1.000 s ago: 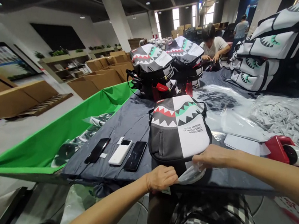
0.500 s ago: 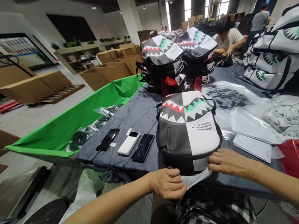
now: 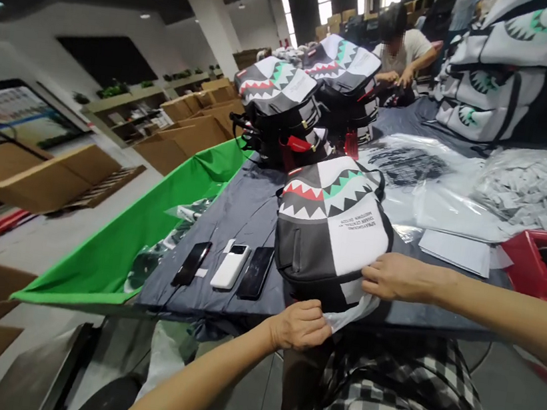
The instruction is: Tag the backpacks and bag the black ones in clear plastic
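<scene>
A black and white backpack (image 3: 333,233) with a red and green shark-mouth print lies on the dark cloth-covered table (image 3: 237,207), its lower end towards me. A translucent plastic bag (image 3: 352,314) stretches between my two hands at that end; how far it reaches under the backpack is hidden. My left hand (image 3: 302,326) is closed on the bag's near edge, just below the table's front edge. My right hand (image 3: 390,275) pinches the bag at the backpack's lower right corner, fingers against the backpack.
Three phone-like devices, including a white one (image 3: 230,266), lie left of the backpack. Behind are stacked backpacks (image 3: 278,91) and a co-worker (image 3: 404,54). To the right are white cards (image 3: 455,252), a red tape dispenser (image 3: 532,266) and a bag of tags (image 3: 546,200). A green-lined bin (image 3: 94,262) borders the left.
The whole view has shifted, so things sit further left in it. Both hands keep hold of the plastic bag at the backpack's lower end, with little change.
</scene>
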Available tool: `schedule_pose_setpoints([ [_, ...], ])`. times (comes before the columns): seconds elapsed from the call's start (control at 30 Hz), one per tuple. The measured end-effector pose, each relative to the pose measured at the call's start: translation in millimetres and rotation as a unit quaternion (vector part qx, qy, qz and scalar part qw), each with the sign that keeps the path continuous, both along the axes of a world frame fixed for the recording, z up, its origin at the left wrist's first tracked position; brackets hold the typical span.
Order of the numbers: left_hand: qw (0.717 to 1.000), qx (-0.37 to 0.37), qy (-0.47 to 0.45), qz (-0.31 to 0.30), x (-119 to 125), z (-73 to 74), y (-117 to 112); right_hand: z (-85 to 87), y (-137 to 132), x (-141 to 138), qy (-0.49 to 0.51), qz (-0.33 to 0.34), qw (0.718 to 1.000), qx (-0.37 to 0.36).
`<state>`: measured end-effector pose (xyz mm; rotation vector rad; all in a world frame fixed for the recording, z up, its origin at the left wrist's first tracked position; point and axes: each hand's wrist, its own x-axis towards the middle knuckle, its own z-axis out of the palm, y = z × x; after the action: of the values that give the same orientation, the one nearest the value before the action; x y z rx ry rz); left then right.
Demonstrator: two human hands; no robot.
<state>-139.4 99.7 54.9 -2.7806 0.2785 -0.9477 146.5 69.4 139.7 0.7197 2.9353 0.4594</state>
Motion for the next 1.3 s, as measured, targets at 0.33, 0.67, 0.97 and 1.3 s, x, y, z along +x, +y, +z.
schedule_pose_setpoints([
  [0.33,0.995,-0.094,-0.020,0.039,-5,2.7,-3,0.3,3,-2,0.055,-0.068,0.996,-0.005],
  [0.67,0.993,0.097,0.067,0.015,-15,11.1,-1,-57.4,-51,26,0.159,0.037,0.975,0.149],
  [0.97,0.935,-0.156,0.136,0.287,49,34.6,-33,-105.2,-64,7,0.361,-0.089,0.910,0.184],
  [1.3,0.766,-0.401,0.369,0.342,74,53.4,-37,-116.6,-71,-25,0.760,-0.381,0.470,-0.238],
])
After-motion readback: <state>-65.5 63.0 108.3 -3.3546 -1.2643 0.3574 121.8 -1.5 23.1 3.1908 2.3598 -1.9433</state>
